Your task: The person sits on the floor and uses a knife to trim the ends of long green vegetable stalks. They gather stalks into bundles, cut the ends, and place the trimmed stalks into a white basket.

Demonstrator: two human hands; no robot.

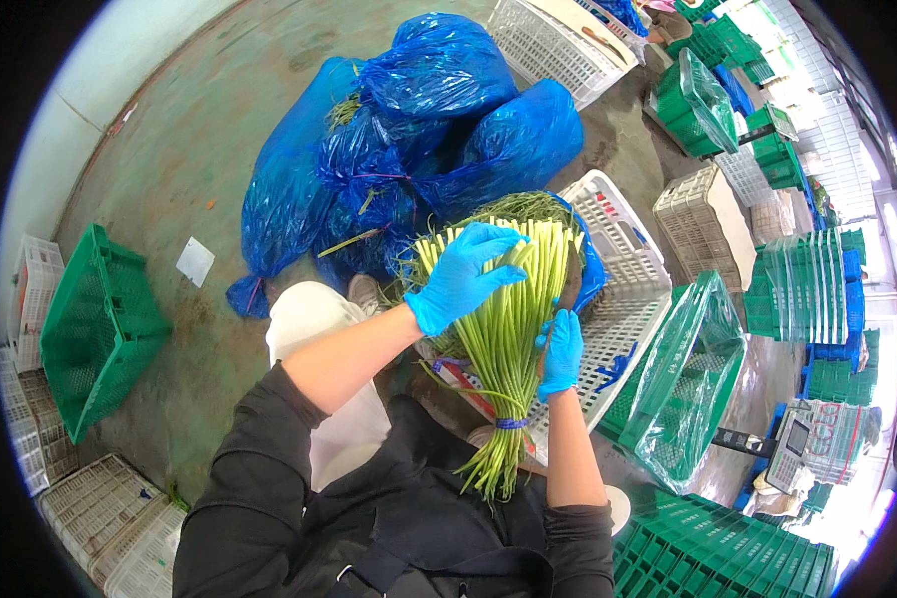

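While your left hand (pixel 465 279) lies half-open over the wide end (pixel 546 235), your right hand (pixel 562 353) curls alongside, grip unclear. Green stem bundle (pixel 503 344), before you: one purple band (pixel 511 424) fitted, wide end unbound.

Stacked green crates (pixel 718 548), pale lattice crates (pixel 706 224), bulging blue bags (pixel 439 75), a digital scale (pixel 790 447) and banded green stalks (pixel 503 339) mark a produce-packing workroom with a scuffed floor (pixel 204 184).
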